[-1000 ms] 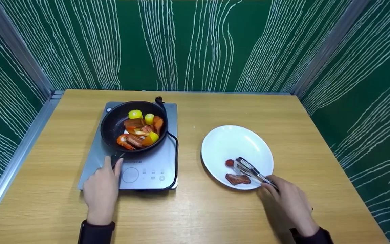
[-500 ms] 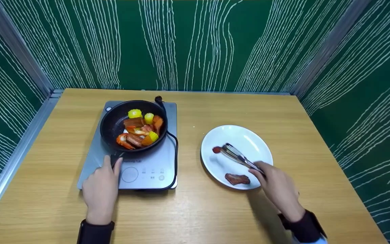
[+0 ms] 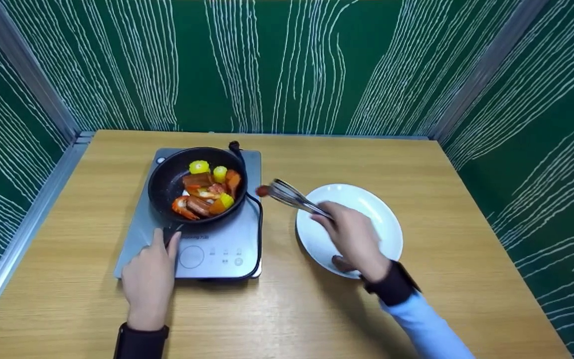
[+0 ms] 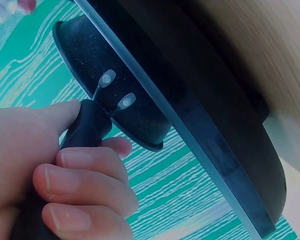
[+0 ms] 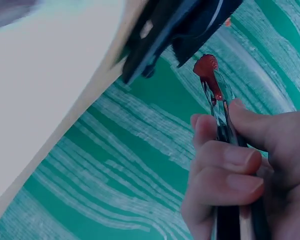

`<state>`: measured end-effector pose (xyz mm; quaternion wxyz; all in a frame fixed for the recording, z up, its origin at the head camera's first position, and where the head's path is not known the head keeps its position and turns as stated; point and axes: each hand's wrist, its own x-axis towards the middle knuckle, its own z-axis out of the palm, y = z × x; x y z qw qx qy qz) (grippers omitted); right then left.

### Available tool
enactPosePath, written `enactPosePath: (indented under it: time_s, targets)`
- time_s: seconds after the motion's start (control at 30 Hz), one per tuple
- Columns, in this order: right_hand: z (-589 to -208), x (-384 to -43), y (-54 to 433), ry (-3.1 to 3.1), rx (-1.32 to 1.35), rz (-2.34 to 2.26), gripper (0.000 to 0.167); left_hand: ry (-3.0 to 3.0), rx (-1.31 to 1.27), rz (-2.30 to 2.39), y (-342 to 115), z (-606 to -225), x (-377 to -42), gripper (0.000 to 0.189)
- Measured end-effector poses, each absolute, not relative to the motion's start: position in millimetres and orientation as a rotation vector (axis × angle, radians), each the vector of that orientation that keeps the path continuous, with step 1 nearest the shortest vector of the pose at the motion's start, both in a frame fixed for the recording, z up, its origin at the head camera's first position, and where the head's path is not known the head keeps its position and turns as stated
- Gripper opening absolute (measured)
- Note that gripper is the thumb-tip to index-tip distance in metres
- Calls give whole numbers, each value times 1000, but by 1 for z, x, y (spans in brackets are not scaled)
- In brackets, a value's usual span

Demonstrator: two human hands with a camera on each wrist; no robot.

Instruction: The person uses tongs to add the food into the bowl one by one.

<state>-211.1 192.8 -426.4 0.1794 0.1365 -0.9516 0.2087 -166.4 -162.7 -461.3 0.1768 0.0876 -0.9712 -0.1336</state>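
My left hand [image 3: 148,279] grips the black handle [image 4: 85,127] of a frying pan [image 3: 165,187] standing on a cooker. In the pan lie corn pieces [image 3: 199,167], a shrimp [image 3: 181,207], brown meat pieces and orange chunks. My right hand [image 3: 354,239] holds metal tongs [image 3: 298,199], fingers wrapped round them in the right wrist view. Their tips pinch a small dark-red food piece [image 5: 206,69], in the air between pan and plate. Below the right hand is the white plate [image 3: 379,219], with a browned piece of meat [image 3: 342,263] partly covered by that hand.
A flat silver induction cooker [image 3: 137,249] lies under the pan. Its black cord [image 3: 260,234] runs along the right side, the plug [image 3: 234,146] near the pan's rim. Green walls with white lines [image 3: 307,65] enclose the wooden table [image 3: 277,309] at the back and sides.
My right hand has carried the tongs and the red piece up off the plate and leftward toward the pan. The left hand stays on the handle.
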Motion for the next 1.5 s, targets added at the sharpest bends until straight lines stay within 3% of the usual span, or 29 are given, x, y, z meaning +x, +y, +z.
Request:
enactPosePath:
  time_s: [0.57, 0.83, 1.13, 1.5]
  targets:
    - [-448, -255, 104, -2722, 470, 551, 26, -2681, 214, -317, -162, -465, -166, 48]
    - [-444, -251, 97, -2730, 487, 488, 25, -2705, 220, -334, -161, -464, -167, 48]
    - [-445, -245, 97, -2747, 514, 500, 44, -2703, 225, -337, -162, -463, -166, 47]
    - [-444, -243, 98, -2792, 483, 496, 47, -2654, 208, -330, -161, -465, -165, 44]
